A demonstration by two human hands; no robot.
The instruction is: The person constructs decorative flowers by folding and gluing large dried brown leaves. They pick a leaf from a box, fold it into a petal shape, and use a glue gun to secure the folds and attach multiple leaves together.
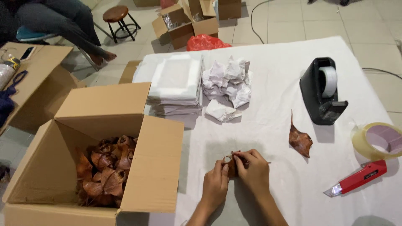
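Fingers of my left hand (215,184) and right hand (252,169) are curled and pressed together around a small brown leather piece (229,163), pinching it between them at lower centre of the frame, just above the white tablecloth (276,83). At lower left I see an open cardboard box (138,167) holding more brown pieces (106,169). One loose brown piece (300,140) lies right of my hands, with a tape dispenser (322,92), tape roll (377,140) and red utility knife (358,178) further right.
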